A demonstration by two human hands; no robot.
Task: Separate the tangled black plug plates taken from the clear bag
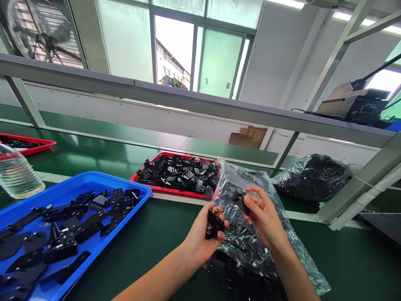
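Note:
My left hand is closed around several small black parts, their edges showing between palm and fingers. Between the thumb and fingers of my right hand is a flat black part, held up and tilted. Both hands are above a clear plastic bag that lies on the green bench with black parts inside it. More black pieces show at the bag's near end. What exactly these parts are I cannot make out.
A blue tray of black parts is at left. Behind the hands stands a red tray heaped with small black pieces; another red tray is far left beside a water bottle. A full bag sits by the metal post.

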